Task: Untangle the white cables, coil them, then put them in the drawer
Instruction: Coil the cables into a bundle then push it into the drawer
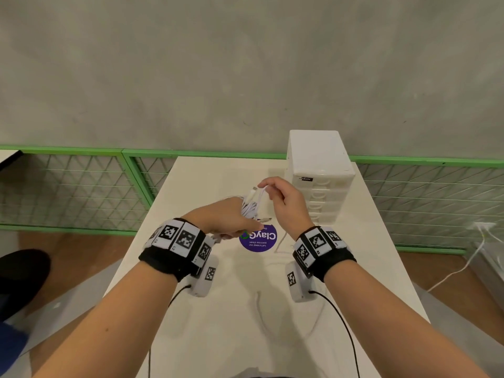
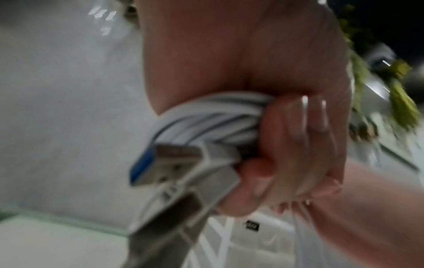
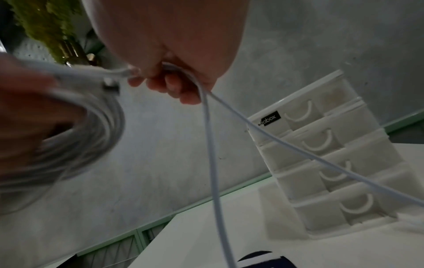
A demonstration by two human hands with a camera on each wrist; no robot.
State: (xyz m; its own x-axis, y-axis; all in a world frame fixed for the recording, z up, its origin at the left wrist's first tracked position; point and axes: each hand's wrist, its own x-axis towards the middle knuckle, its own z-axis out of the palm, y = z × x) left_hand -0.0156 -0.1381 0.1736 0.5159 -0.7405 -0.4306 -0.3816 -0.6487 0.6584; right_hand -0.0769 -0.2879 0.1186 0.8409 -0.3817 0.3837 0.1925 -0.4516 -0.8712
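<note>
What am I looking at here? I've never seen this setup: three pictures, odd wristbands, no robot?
No robot: a person works bare-handed, wearing cameras. The wide picture comes from the head; the other two look along each wrist. The left hand grips a bundle of coiled white cables, USB plugs sticking out. The right hand pinches a loose cable strand that trails down towards the white table. On the table stand a white drawer unit, drawers closed, and a purple round sticker.
</note>
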